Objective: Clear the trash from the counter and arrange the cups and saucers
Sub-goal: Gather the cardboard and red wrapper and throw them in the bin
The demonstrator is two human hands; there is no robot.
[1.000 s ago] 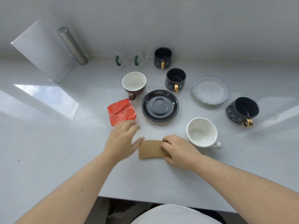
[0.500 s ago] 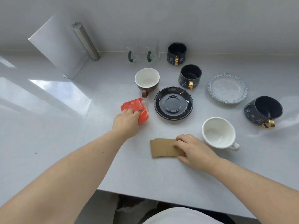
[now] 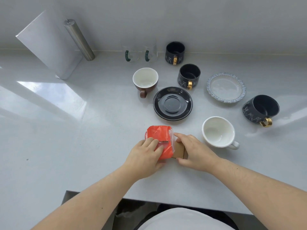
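My left hand (image 3: 146,156) grips a red plastic wrapper (image 3: 158,136) and holds it over the left part of a brown cardboard sleeve (image 3: 179,151). My right hand (image 3: 193,151) is closed on the sleeve's right side, pinning it to the counter. A white cup (image 3: 218,131) stands just right of my right hand. A black saucer (image 3: 172,103) lies behind the wrapper. Further back are a brown cup with a white inside (image 3: 145,80), two dark cups with gold handles (image 3: 189,76) (image 3: 175,53), and a pale blue-rimmed saucer (image 3: 226,87). A third dark cup (image 3: 260,109) sits tilted at the right.
Two clear glass mugs with green handles (image 3: 140,53) stand against the back wall. A paper towel roll on a steel holder (image 3: 79,39) leans at the back left. The counter's front edge (image 3: 166,201) runs just below my forearms.
My left hand took hold of the red wrapper and carried it from beside the black saucer toward me, onto the cardboard sleeve. My right hand stayed on the sleeve.
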